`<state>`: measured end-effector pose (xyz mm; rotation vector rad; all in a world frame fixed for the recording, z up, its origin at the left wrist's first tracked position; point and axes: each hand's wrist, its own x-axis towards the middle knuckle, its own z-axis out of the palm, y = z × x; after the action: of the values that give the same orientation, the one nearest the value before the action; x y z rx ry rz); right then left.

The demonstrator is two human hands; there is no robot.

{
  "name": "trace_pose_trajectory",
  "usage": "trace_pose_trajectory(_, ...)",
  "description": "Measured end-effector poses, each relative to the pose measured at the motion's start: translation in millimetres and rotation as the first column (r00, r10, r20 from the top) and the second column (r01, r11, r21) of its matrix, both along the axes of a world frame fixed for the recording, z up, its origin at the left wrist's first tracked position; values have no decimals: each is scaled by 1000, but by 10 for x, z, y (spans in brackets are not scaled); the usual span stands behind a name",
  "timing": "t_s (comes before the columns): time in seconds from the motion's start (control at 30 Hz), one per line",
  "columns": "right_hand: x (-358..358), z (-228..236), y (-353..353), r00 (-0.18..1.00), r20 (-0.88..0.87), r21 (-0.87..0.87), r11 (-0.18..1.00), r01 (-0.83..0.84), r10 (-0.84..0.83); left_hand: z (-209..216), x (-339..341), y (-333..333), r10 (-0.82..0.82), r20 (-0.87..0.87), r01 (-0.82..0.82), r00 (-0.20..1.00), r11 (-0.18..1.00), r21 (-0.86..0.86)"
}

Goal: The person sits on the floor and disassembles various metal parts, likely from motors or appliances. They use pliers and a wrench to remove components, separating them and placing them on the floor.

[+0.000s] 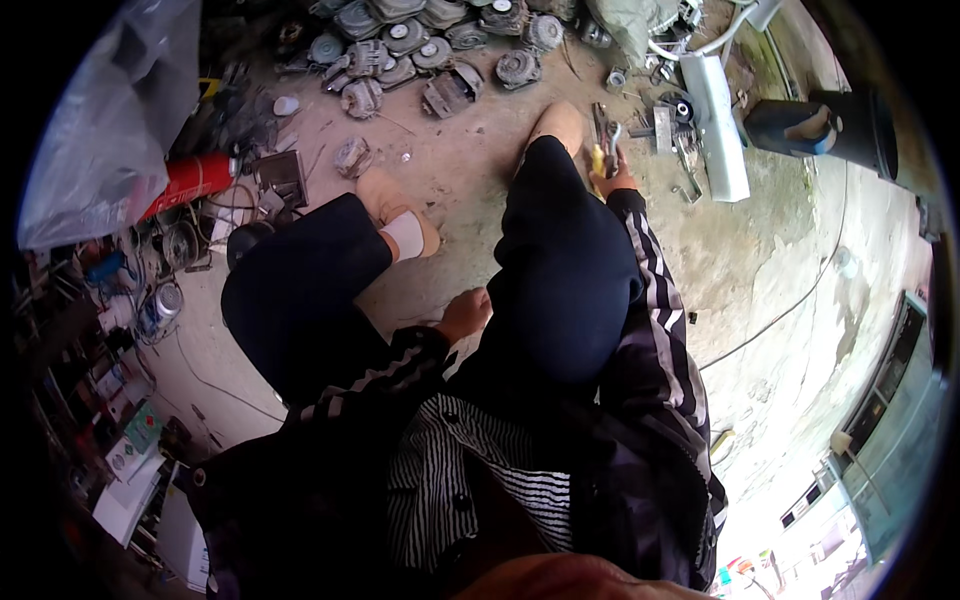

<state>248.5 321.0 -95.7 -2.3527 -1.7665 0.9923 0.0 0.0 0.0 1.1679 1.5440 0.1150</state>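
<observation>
My right hand [617, 180] reaches down to the floor beyond my right knee, its fingers around a small metal hand tool [613, 140] whose kind I cannot make out. Right beside those fingers is a tool with a yellow handle [597, 160], and a dark, slim tool [600, 115] lies just past it. Between my knees my left hand [466, 313] hangs curled into a fist above the concrete. Whether anything is inside that fist is hidden.
Greasy motor-like metal parts [400, 45] are heaped at the far side, with one loose part [352, 157] near my left foot. A white block [715, 128] and dark bins [850, 130] stand right. A red cylinder [195, 183] and clutter lie left. A cable [790, 305] crosses the floor.
</observation>
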Motion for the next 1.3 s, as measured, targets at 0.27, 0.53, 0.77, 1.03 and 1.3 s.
trace_pose_trajectory(0.27,-184,762,944,831,-93,-227,801,-554,548,1149,-532,1435,713,232,-738,661,563,373)
trace_pose_trajectory(0.53,-1025,2317,1809,635,418,96,664,-742,649,3032,-1855,2137,378,501,-619,778,597,511)
trace_pose_trajectory(0.77,-2346,1633,1188,409,374,32,429,-903,833,2522,-2163,2148,722,634,-957,277,268,114)
trace_pose_trajectory(1.03,-3097,860,671,351,422,-133,439,-888,836,2337,-2743,2564,507,846,-968,165,248,41)
trace_pose_trajectory(1.3,-3501,305,834,185,443,-199,298,-934,877,2313,-3158,2817,594,800,-985,-78,79,-155)
